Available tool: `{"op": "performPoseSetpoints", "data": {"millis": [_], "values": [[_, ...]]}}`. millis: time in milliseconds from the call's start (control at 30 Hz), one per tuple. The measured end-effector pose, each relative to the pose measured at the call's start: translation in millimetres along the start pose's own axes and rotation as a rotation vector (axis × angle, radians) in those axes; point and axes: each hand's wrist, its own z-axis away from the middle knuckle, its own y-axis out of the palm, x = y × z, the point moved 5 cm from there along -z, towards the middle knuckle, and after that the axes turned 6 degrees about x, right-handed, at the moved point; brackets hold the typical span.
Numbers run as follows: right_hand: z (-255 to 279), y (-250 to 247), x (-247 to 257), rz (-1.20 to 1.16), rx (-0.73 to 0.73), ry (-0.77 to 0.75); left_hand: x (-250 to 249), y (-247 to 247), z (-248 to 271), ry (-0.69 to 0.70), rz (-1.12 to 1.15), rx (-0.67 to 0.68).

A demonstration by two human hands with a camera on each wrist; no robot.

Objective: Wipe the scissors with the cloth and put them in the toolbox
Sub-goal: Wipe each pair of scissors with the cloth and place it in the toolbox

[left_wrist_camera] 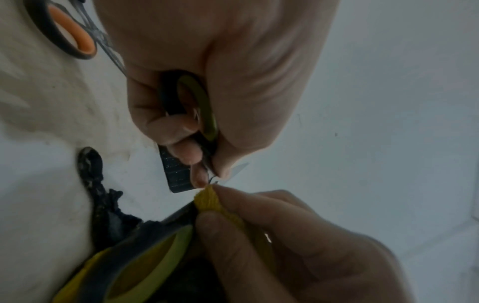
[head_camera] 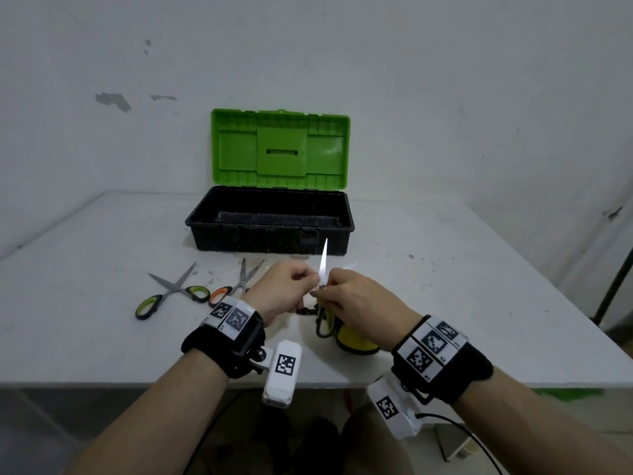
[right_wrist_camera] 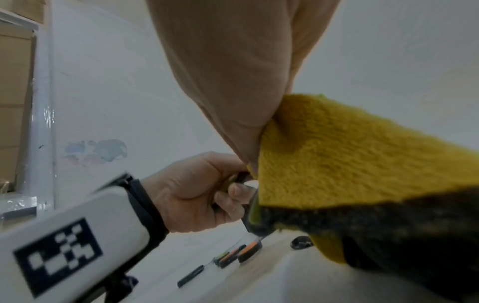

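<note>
I hold a pair of green-and-black-handled scissors (head_camera: pixel 323 260) above the table's front, one blade pointing up. My left hand (head_camera: pixel 301 279) grips one handle loop (left_wrist_camera: pixel 204 106); the other loop (head_camera: pixel 323 325) hangs below. My right hand (head_camera: pixel 329 289) pinches the yellow cloth (left_wrist_camera: pixel 207 198) at the base of the blade, right beside my left fingertips. The rest of the cloth (right_wrist_camera: pixel 350 155) hangs under my right palm, with a dark stained lower part (head_camera: pixel 356 341). The toolbox (head_camera: pixel 270 241), black with a raised green lid (head_camera: pixel 281 149), stands open behind my hands; its inside looks bare.
Two more pairs lie on the white table (head_camera: pixel 479 286) left of my hands: green-handled scissors (head_camera: pixel 171 293) and orange-handled scissors (head_camera: pixel 236 286). A dark frayed scrap (left_wrist_camera: pixel 90 164) lies on the table under my hands. The table's front edge runs just below my wrists.
</note>
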Motion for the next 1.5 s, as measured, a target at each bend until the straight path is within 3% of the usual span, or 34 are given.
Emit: {"op": "performPoseSetpoints", "data": {"millis": [167, 300, 433, 567, 833, 1067, 1267, 1367, 1500], "values": [[-5, -12, -7, -0.030, -0.046, 0.112, 0, 8, -1, 0.025, -0.007, 0.035], [-4, 1, -4, -0.034, 0.028, 0.106, 2, 6, -1, 0.022, 0.054, -0.024], [-5, -8, -14, -0.066, -0.012, 0.100, 4, 9, -2, -0.062, 0.252, -0.017], [-4, -11, -18, -0.037, 0.012, 0.059, 3, 10, -2, -0.114, 0.308, 0.017], [-1, -20, -15, -0.081, -0.105, 0.169, 12, 18, -1, -0.210, 0.491, 0.058], [-9, 2, -12, 0.017, -0.107, 0.190, 13, 21, -8, -0.126, 0.524, -0.033], [-7, -1, -3, 0.011, -0.045, 0.055, 9, 18, -7, -0.007, 0.477, -0.048], [-6, -8, -11, 0.032, -0.121, 0.141, 9, 20, -8, -0.010, 0.468, -0.053], [-1, 6, -1, 0.061, -0.153, 0.106, 1, 27, -7, -0.002, 0.543, -0.011]]}}
